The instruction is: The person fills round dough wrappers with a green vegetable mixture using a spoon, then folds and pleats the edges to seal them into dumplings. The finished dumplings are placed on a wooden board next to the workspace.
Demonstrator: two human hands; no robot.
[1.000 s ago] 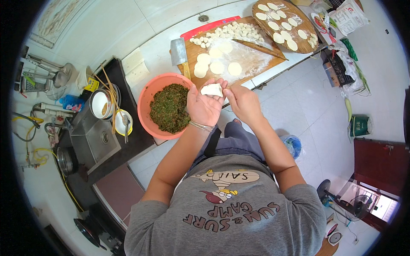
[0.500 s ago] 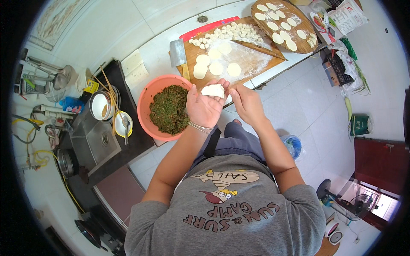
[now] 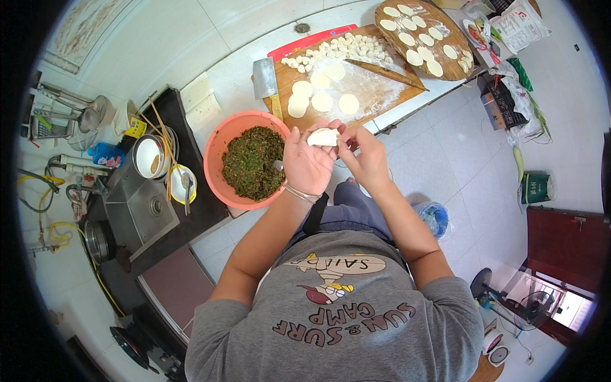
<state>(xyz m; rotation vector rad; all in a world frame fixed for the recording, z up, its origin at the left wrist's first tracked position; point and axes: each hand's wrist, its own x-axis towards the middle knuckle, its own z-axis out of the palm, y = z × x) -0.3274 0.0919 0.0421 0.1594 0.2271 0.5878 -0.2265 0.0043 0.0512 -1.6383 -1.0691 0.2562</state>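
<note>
A pink bowl (image 3: 214, 159) stood beside the person's left hand (image 3: 310, 164), well filled with a dark green chopped mixture (image 3: 253, 160). By the sink, a white bowl (image 3: 147, 149) held a little of something yellowish-brown, and a yellow-rimmed bowl (image 3: 177, 176) held a spoon. A bin (image 3: 434, 219) on the floor was lined with blue plastic, its contents hard to make out. On the worktop (image 3: 237, 86), a floured cutting board (image 3: 377, 95) carried flat dough rounds (image 3: 348, 104), small dough lumps (image 3: 356, 46) and a rolling pin (image 3: 387, 74); a round wooden board (image 3: 455, 39) with more rounds reached the picture's upper edge. The left hand and wrist hid part of the pink bowl's right rim, and a pale object between hand and mixture was only partly visible. The folded dough piece (image 3: 323, 137) lay across the left hand's fingers, above its bare palm, that hand spread and cupped upward beneath it; the right hand (image 3: 368, 158) pinched its right end between thumb and fingers. What lay inside the fold could not be seen.
</note>
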